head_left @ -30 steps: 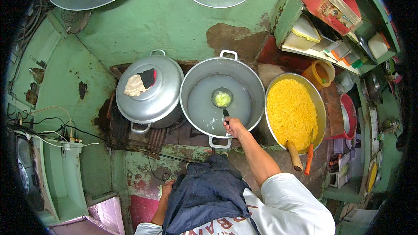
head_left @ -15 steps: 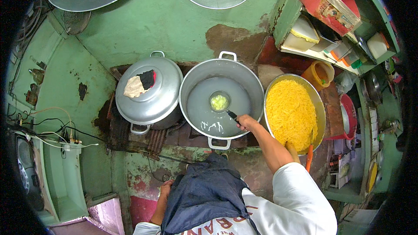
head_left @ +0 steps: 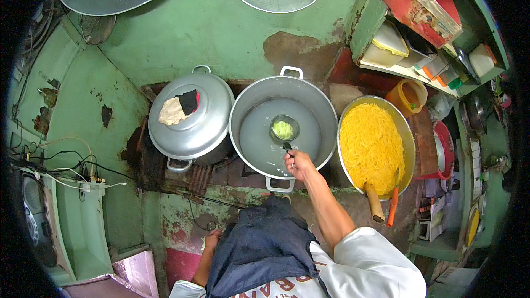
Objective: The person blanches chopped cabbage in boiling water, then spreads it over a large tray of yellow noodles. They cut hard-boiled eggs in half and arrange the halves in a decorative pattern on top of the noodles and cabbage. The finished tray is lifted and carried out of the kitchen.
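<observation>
My right hand [head_left: 298, 164] is closed round the black handle of a small round strainer [head_left: 298, 131]. Pale yellow-green pieces [head_left: 282, 129] lie in the strainer, which is over the cloudy liquid inside a large open metal pot [head_left: 250, 89]. Hanging beside my dark apron [head_left: 256, 248], my left hand [head_left: 213, 237] is small and partly hidden, and its fingers cannot be made out well. To the right of the pot stands a wide metal basin [head_left: 409, 149] heaped with yellow noodle-like strands [head_left: 369, 146]. A wooden handle [head_left: 375, 204] and an orange handle [head_left: 392, 207] stick out over its near rim.
Left of the open pot is a lidded metal pot [head_left: 190, 127] with cloths [head_left: 172, 111] on its lid. A yellow-orange bucket [head_left: 407, 96] and a red basin [head_left: 445, 149] stand at the right. Shelves with containers hang above them. Cables [head_left: 83, 160] run along the left wall.
My right hand has moved left and nearer to me along the pot, turning the strainer's handle. The strainer has shifted slightly right. The wooden handle at the basin, formerly behind my arm, now shows.
</observation>
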Available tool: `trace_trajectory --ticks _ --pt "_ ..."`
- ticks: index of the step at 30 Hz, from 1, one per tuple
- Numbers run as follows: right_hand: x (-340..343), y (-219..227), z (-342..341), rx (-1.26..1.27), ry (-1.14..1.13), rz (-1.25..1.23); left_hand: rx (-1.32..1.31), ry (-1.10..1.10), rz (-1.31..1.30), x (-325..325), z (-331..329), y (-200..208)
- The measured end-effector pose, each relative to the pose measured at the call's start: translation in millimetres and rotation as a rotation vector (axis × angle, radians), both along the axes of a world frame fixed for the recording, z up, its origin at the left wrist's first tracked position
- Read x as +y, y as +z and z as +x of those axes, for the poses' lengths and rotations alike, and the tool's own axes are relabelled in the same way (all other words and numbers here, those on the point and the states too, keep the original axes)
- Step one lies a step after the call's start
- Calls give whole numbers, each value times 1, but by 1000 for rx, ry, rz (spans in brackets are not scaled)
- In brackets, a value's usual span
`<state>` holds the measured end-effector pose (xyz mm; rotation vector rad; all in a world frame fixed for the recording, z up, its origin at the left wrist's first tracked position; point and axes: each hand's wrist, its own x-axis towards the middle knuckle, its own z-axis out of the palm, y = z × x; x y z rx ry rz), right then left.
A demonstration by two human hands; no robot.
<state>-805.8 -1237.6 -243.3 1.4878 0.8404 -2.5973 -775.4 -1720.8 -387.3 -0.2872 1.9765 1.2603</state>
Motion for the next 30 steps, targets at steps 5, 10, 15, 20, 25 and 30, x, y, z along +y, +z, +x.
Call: trace_trajectory --ticks 5,10,15,20,25,30 --pt "1 2 7 -39 105 70 -26 -54 -82 -1 1 1" --pt "6 -5 1 -28 123 104 108 -149 -131 -4 3 -20" --pt "12 -11 -2 44 28 20 -51 -243 -191 -15 12 -44" --pt "12 -10 -3 -57 96 96 255 -728 -138 -10 14 -65" --pt "11 -5 -1 -88 64 79 199 -760 -171 -10 10 -33" --pt "6 0 -1 -63 80 133 117 -638 -188 -10 1 -20"
